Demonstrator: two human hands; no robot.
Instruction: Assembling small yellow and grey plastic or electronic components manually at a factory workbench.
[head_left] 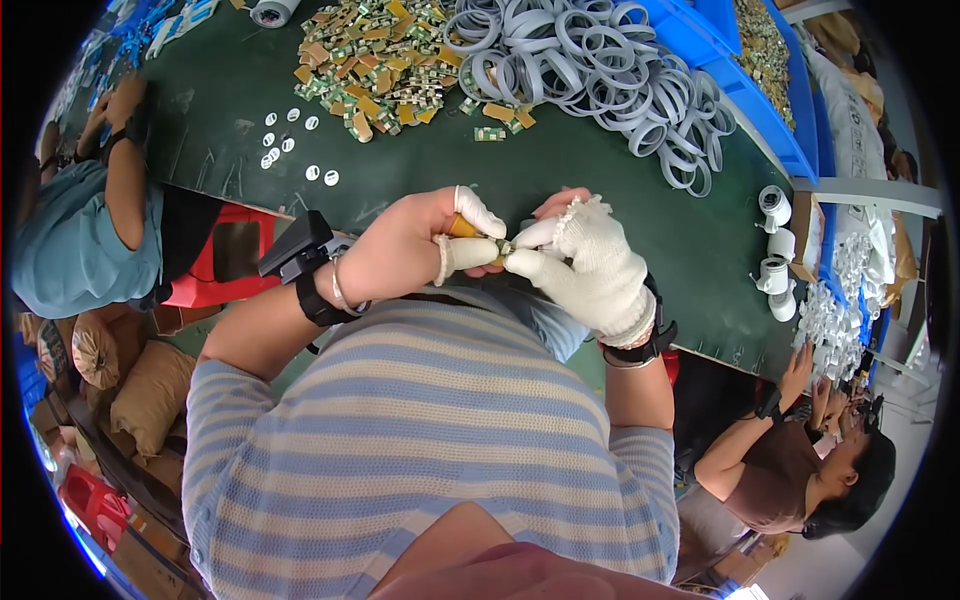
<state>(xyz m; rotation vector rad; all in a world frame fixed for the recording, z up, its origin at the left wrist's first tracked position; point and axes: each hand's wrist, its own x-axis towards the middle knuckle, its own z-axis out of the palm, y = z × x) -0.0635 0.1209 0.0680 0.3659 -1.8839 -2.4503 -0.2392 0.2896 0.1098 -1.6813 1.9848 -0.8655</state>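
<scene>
Close in front of my body, both hands meet over a small green circuit board (pixel 504 248), pinched between their fingertips and partly hidden by them. My left hand (pixel 400 245) is closed on its left side; white covers sleeve the thumb and forefinger, and an orange-yellow piece shows between them. My right hand (pixel 600 265), in a white knitted glove, grips the other side with thumb and forefinger. Beyond the hands lies a heap of small green and orange-brown circuit boards (pixel 375 65), with one loose board (pixel 489 134) nearer me. Several small white discs (pixel 288 145) are scattered to the left.
Grey plastic rings (pixel 600 70) are piled at the far right of the dark green table (pixel 230 90), beside a blue bin (pixel 765 110). White cylindrical housings (pixel 773 240) stand near the right edge. One co-worker (pixel 90 220) sits at left, another (pixel 770 460) at right.
</scene>
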